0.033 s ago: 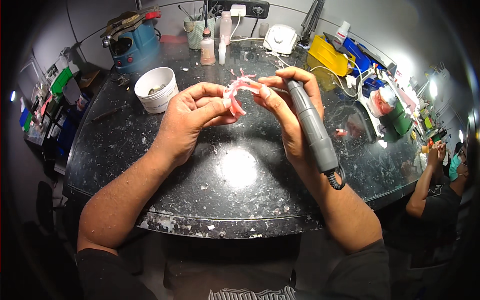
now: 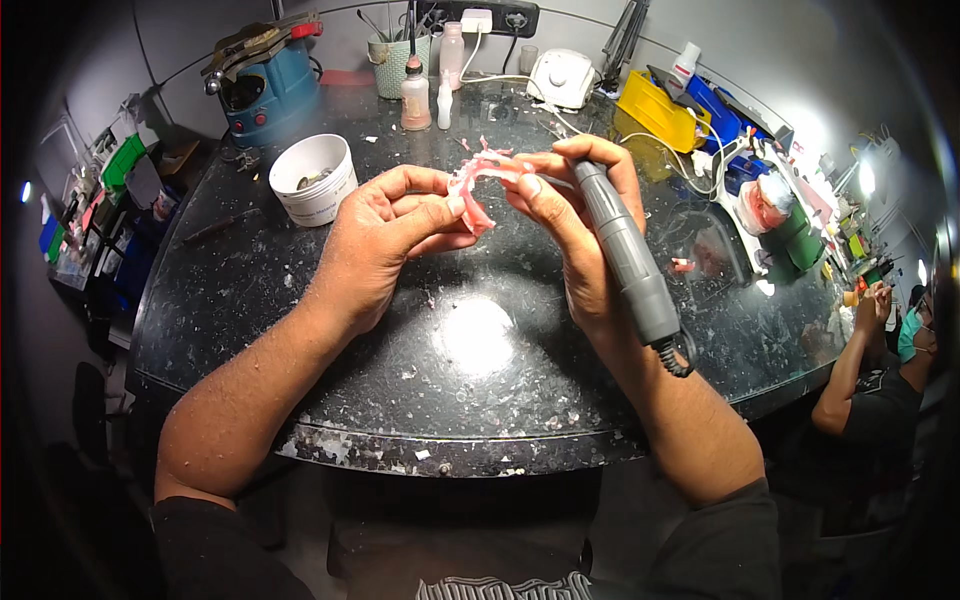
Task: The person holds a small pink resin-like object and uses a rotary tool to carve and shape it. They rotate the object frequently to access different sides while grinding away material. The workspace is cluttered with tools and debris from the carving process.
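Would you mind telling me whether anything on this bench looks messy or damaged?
Yes: the black tabletop is strewn with pale specks, its front edge looks scuffed or stained, and a pink scrap lies at right, apart from the held pink piece.

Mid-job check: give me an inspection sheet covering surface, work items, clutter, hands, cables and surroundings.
Surface: black bench top, scuffed and speckled with pale debris.
Job's things: curved pink piece held above the bench; grey handpiece lying across the right hand.
Clutter: white tub beyond the left forearm; small pink fragment on the right; yellow bin at back right.
Hands: left hand grips the pink piece; right fingertips at its other end.
Cables: coiled black cord at the handpiece's rear.
Surroundings: another person at far right; blue machine at back left.
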Action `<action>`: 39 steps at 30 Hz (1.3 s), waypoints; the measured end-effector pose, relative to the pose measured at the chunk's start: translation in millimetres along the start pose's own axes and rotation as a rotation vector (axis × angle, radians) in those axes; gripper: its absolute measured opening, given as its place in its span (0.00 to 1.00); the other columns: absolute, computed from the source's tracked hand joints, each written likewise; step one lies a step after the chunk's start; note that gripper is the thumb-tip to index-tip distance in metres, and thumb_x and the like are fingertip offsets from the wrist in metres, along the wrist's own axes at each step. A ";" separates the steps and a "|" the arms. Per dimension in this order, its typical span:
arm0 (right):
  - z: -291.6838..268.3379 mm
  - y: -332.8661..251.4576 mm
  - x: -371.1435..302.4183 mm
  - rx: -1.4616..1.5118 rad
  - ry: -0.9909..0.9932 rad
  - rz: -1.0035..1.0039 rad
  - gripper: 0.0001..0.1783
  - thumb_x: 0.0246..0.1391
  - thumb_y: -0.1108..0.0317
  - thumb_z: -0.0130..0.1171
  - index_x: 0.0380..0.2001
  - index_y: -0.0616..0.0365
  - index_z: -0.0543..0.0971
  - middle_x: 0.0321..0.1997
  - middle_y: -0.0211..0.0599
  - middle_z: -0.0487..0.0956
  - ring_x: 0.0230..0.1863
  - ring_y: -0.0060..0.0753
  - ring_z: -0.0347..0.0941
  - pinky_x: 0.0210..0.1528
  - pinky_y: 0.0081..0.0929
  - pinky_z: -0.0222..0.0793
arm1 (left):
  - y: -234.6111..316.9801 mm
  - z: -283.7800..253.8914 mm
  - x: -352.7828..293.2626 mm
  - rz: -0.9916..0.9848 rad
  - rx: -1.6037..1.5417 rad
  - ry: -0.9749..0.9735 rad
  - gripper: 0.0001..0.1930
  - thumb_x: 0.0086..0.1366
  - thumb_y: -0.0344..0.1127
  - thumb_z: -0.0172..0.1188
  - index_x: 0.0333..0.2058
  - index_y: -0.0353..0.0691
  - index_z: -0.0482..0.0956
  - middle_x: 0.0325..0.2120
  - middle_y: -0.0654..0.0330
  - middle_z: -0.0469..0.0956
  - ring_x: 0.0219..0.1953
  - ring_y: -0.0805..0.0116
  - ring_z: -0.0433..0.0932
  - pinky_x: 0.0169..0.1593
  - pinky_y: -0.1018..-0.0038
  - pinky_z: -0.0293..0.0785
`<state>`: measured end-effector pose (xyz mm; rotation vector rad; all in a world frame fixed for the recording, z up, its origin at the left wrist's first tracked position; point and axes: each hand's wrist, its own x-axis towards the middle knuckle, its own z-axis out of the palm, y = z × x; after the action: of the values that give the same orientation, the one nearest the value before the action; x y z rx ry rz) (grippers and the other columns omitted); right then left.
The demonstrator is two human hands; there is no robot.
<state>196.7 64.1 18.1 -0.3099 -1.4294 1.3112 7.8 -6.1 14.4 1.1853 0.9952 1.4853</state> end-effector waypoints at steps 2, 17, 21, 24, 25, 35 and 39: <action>1.8 0.9 -2.8 0.035 -0.003 0.010 0.21 0.62 0.78 0.62 0.53 0.56 0.65 0.50 0.48 0.81 0.53 0.37 0.80 0.59 0.35 0.76 | -1.4 5.4 -0.4 -0.006 -0.045 0.012 0.14 0.69 0.35 0.62 0.48 0.34 0.76 0.42 0.53 0.83 0.45 0.67 0.84 0.52 0.68 0.82; 4.7 11.9 -6.2 0.118 0.024 0.181 0.15 0.66 0.73 0.57 0.47 0.52 0.61 0.50 0.50 0.81 0.53 0.38 0.81 0.57 0.35 0.78 | -11.3 18.2 -5.9 0.102 -0.119 0.070 0.11 0.71 0.31 0.60 0.46 0.38 0.69 0.43 0.52 0.82 0.47 0.65 0.83 0.54 0.65 0.82; 17.4 6.9 -12.1 0.202 -0.030 0.115 0.19 0.62 0.79 0.61 0.46 0.55 0.61 0.47 0.48 0.81 0.51 0.31 0.79 0.55 0.30 0.77 | -10.9 22.7 -6.5 0.151 -0.015 0.098 0.10 0.69 0.28 0.62 0.44 0.37 0.69 0.41 0.57 0.81 0.45 0.71 0.82 0.52 0.70 0.82; 19.9 5.8 -13.6 0.195 -0.002 0.097 0.21 0.61 0.80 0.62 0.46 0.55 0.60 0.46 0.47 0.80 0.49 0.31 0.80 0.53 0.29 0.78 | -12.4 27.2 -6.5 0.231 0.039 0.121 0.11 0.67 0.25 0.64 0.43 0.37 0.70 0.39 0.60 0.80 0.43 0.76 0.81 0.48 0.76 0.82; 20.0 6.0 -13.6 0.195 0.015 0.108 0.22 0.60 0.80 0.62 0.46 0.54 0.60 0.45 0.46 0.80 0.48 0.31 0.80 0.52 0.29 0.79 | -12.9 28.4 -7.2 0.255 0.080 0.134 0.12 0.66 0.25 0.65 0.43 0.38 0.71 0.38 0.60 0.80 0.42 0.77 0.81 0.47 0.78 0.81; 15.7 4.5 -12.4 0.050 0.020 0.093 0.22 0.59 0.80 0.64 0.45 0.54 0.61 0.43 0.40 0.79 0.44 0.26 0.79 0.48 0.24 0.78 | -8.0 37.2 -12.4 0.255 0.216 0.192 0.10 0.64 0.25 0.66 0.38 0.38 0.72 0.35 0.61 0.81 0.40 0.77 0.82 0.46 0.78 0.81; 15.1 5.2 -12.5 0.030 0.016 0.101 0.21 0.59 0.80 0.63 0.45 0.54 0.61 0.43 0.39 0.79 0.43 0.24 0.79 0.47 0.22 0.77 | -7.0 37.0 -13.1 0.262 0.196 0.197 0.10 0.64 0.25 0.66 0.38 0.38 0.72 0.35 0.60 0.82 0.40 0.76 0.82 0.46 0.77 0.82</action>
<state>186.4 48.4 10.8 -0.3761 -1.3948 1.4078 46.3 -16.2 12.3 1.3697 1.1743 1.7683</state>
